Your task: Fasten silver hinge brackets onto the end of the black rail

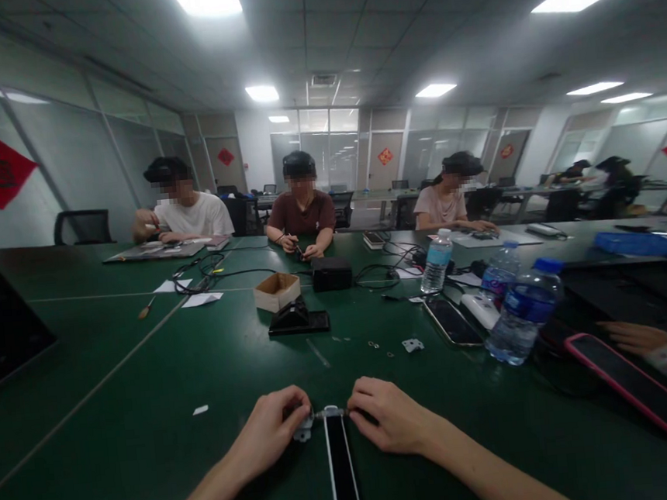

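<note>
A long narrow black strip with a silvery frame (342,467) lies on the green table (149,406), pointing away from me. My left hand (273,430) is closed in a pinch on a small silvery bracket at the strip's far left corner. My right hand (386,415) is closed on the short metal rod at the strip's far end, its fingers curled over it. Both hands meet at that end.
Small metal parts (412,344) and screws lie ahead. Further off are a black stand (297,319), a cardboard box (277,291), phones (452,321) and water bottles (523,311). Another person's hand (638,336) rests at right beside a pink-cased phone (632,395). Three people sit across the table.
</note>
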Motion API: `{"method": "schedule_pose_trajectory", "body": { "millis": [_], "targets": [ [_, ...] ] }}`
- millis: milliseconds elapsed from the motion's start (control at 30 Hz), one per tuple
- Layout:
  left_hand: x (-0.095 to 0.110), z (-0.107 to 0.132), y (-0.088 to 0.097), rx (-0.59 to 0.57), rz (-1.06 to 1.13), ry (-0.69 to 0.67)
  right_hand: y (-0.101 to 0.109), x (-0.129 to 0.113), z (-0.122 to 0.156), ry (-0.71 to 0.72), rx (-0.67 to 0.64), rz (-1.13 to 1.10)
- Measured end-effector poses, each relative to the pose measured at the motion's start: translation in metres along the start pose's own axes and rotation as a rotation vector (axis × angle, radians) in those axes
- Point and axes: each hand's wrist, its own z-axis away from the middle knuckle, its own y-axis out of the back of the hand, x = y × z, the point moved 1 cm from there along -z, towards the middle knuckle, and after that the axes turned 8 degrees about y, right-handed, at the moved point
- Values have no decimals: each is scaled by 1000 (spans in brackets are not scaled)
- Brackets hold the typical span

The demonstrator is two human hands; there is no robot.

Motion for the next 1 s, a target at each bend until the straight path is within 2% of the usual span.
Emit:
{"method": "schedule_pose_trajectory", "body": {
  "millis": [367, 533, 700, 1000],
  "targets": [
    [2, -1, -8, 48, -9, 72, -12, 9, -1, 69, 45, 94],
    [3, -1, -10, 67, 4, 94, -12, 7, -3, 42, 41, 91],
    [5, 2, -7, 29, -18, 47, -6, 3, -5, -18, 1, 70],
    [5, 6, -6, 18, -94, -54, -2, 2, -4, -20, -19, 63]
  ]
}}
